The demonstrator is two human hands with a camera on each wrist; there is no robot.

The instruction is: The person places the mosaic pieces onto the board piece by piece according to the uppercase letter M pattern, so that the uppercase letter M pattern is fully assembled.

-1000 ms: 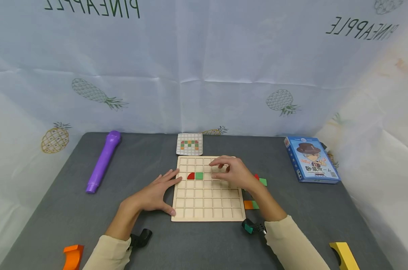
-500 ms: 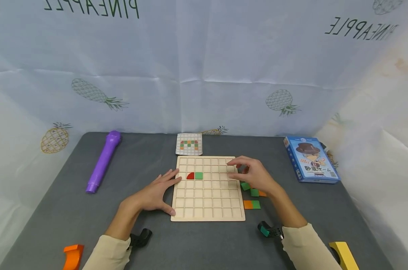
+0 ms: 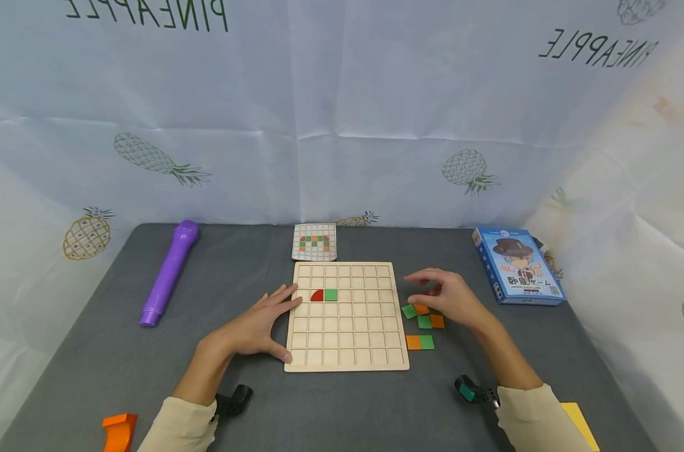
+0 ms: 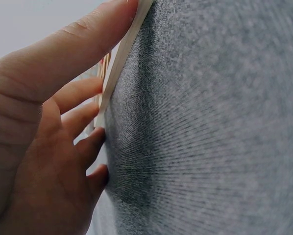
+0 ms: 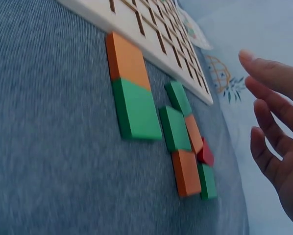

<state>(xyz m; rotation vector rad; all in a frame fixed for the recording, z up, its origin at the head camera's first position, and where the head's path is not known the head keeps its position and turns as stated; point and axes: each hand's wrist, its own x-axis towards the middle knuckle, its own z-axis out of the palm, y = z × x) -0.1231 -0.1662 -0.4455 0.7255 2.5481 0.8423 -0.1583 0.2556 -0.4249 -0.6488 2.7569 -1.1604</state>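
1. Table (image 3: 342,414) is running well past the near edge of board (image 3: 347,325).
2. Left hand (image 3: 257,323) is spreading, touching board's left edge.
3. Right hand (image 3: 451,298) is hovering, thumb and fingers apart, over tiles (image 3: 424,322) beside board's right edge.
4. Right wrist view is showing a green tile (image 5: 207,182) hidden from head view.

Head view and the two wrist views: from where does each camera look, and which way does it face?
Head: on the head, facing forward and down at the wooden grid board; left hand, right hand and beige sleeves show.
Left wrist: worn there, facing the board's edge and grey tabletop; left hand shows.
Right wrist: worn there, facing loose tiles beside the board; right hand shows.
Head and right wrist both show tiles and board.
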